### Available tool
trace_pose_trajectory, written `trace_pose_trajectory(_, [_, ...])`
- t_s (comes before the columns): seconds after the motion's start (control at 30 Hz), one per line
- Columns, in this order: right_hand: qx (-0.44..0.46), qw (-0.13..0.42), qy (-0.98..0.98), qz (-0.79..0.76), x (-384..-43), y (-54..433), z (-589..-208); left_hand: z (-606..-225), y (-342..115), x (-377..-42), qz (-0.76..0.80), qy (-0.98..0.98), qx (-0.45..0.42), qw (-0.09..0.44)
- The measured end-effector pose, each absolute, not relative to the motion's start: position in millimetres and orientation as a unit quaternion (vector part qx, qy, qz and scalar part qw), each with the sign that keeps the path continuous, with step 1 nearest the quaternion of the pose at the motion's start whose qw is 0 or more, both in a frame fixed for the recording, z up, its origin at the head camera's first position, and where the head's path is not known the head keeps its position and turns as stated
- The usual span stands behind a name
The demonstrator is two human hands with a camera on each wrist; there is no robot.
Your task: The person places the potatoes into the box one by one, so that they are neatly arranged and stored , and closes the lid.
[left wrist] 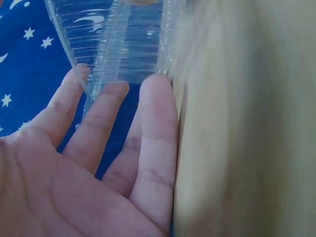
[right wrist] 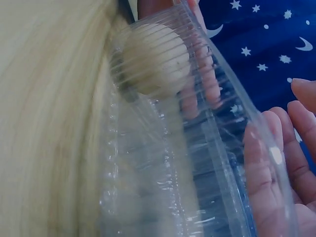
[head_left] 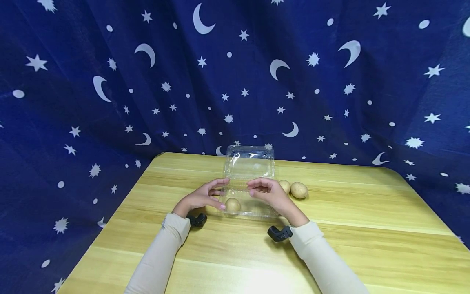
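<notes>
A clear plastic clamshell box stands on the table with its lid raised at the back. One potato lies in its near left corner; the right wrist view shows this potato through the ribbed wall. Beside the box's left wall is my left hand, its fingers spread and fairly straight, fingertips right at the plastic. My right hand hovers over the right part of the box, its fingers loosely bent and nothing between them.
Two more potatoes sit on the table right of the box, one in full view and the other partly behind my right hand. The wooden table ends at the back against a blue curtain with moons and stars.
</notes>
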State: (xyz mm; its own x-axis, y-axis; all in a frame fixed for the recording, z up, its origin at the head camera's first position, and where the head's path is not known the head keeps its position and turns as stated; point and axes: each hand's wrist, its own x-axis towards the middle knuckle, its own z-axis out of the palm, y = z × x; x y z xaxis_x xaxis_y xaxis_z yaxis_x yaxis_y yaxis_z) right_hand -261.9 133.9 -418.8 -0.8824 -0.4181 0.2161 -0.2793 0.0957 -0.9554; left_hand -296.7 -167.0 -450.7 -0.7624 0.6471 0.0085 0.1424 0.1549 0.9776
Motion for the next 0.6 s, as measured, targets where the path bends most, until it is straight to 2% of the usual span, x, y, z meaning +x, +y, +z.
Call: trace_pose_trajectory(0.6, [-0.219, 0.078, 0.759, -0.608, -257.6, 155.3, -415.6, -459.3, -171.5, -300.4, 0.602, 0.715, 0.283, 0.217])
